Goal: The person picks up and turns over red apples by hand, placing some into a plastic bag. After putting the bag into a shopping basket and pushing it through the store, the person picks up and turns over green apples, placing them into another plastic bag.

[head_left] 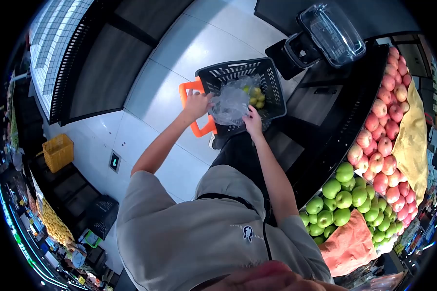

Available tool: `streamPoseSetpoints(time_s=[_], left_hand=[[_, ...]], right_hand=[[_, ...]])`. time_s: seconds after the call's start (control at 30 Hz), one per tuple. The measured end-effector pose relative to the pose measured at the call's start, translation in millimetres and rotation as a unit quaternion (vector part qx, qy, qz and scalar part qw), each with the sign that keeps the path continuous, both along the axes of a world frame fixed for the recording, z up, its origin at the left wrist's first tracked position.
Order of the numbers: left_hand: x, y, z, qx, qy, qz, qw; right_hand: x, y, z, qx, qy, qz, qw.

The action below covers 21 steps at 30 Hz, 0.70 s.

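Note:
A clear plastic bag (228, 103) is spread between my two hands, over the dark shopping basket (275, 87). My left hand (197, 105) is closed on the bag's left edge, overlapping the basket's orange handle (183, 91). At the bag's lower right edge, the fingers of my right hand (253, 121) pinch the plastic. Yellow-green round fruit (258, 98) lies inside the basket, on the right of the bag, partly behind its film. The bag looks crumpled.
Green apples (344, 199) and pink-red apples (384, 145) are heaped on a dark display at my right. Clear plastic containers (332, 36) stand beyond the basket. A yellow crate (58, 152) sits on the floor at left, near a green arrow floor sign (114, 161).

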<state>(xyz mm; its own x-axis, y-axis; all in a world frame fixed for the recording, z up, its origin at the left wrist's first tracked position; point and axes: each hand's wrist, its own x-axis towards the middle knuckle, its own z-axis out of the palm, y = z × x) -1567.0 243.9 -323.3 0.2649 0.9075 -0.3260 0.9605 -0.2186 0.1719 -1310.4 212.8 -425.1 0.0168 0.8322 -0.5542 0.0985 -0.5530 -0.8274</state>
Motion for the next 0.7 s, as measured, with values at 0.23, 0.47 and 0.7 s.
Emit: streamPoseSetpoints(time_s=[0.23, 0.47, 0.7], left_hand=[[-64.6, 34.9, 29.9, 0.065, -0.061, -0.168, 0.982], [-69.2, 36.4, 22.5, 0.139, -0.126, -0.200, 0.962], [-55.4, -4.8, -2.2, 0.215, -0.135, -0.100, 0.962]], right_hand=[[24.1, -70.9, -20.5, -0.061, -0.080, 0.032, 0.994], [-82.1, -97.1, 104.8, -0.048, 0.141, -0.058, 0.987], [-195.9, -57.8, 142.1, 0.063, -0.317, 0.173, 0.931]])
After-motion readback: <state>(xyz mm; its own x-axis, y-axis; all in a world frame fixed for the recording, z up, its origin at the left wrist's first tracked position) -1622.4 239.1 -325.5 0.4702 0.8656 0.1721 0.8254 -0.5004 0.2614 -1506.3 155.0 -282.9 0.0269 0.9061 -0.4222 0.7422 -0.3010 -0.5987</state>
